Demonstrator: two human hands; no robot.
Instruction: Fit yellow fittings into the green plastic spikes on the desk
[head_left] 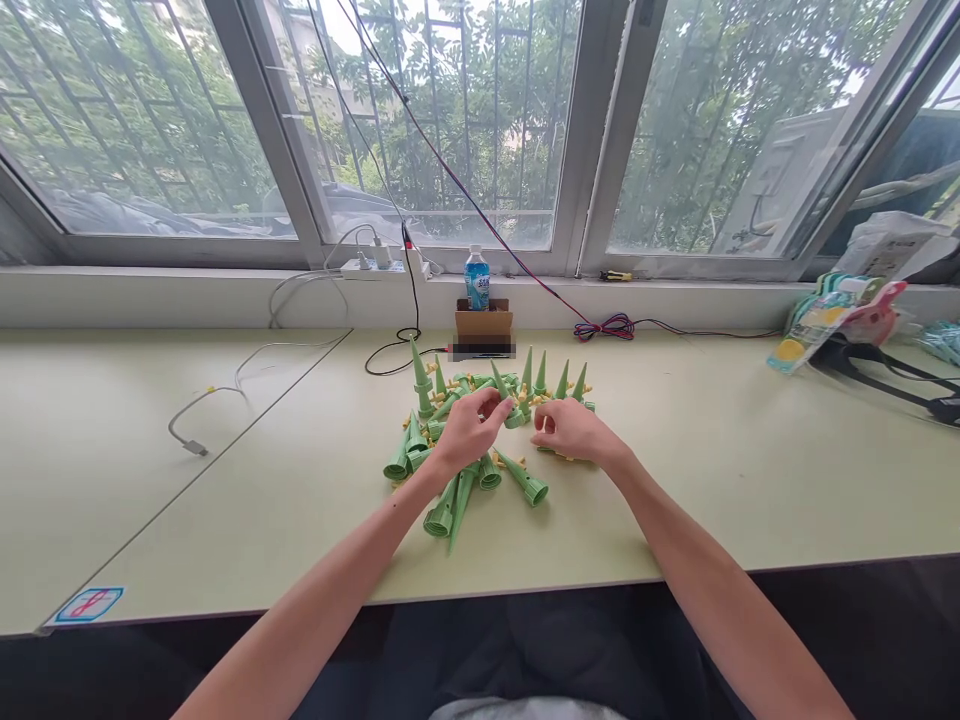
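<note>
A pile of green plastic cone spikes [457,480] with small yellow parts lies on the pale table [675,480] in front of me. Some cones stand upright [421,375] at the back of the pile; others lie flat. My left hand [469,432] is closed around one green cone [507,398], lifted slightly over the pile. My right hand [570,432] hovers just right of it with fingers curled in a pinch; what they hold is too small to name.
A small cardboard box [484,328] with a water bottle [477,278] behind it stands by the window sill. A power strip [375,266] and cables [240,385] lie at the left. Coloured packaging [832,320] and black straps [900,385] sit at the right.
</note>
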